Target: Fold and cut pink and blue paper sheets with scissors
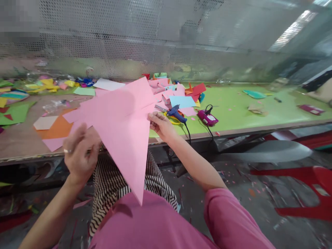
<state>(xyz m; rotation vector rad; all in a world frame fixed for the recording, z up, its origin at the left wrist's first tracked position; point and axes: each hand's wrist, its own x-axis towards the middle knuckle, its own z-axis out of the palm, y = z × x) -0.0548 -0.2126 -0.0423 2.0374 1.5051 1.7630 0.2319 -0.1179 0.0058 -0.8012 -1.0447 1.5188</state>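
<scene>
A large pink paper sheet (121,128), folded into a pointed shape, hangs in front of me above my lap, its tip pointing down. My left hand (80,152), with a ring on one finger, is closed on the sheet's left edge. My right hand (160,125) pinches the right edge near the table's front. Just beyond the right hand lie scissors with yellow handles (172,119) and a blue glue gun (176,113) on the green table (238,107).
Many coloured paper pieces (178,93) cover the table, with orange paper (58,128) and green sheets (15,114) at left. A magenta device (207,118) with a black cord sits right of the glue gun. A perforated metal screen (116,41) backs the table. Red plastic stools (306,186) stand at right.
</scene>
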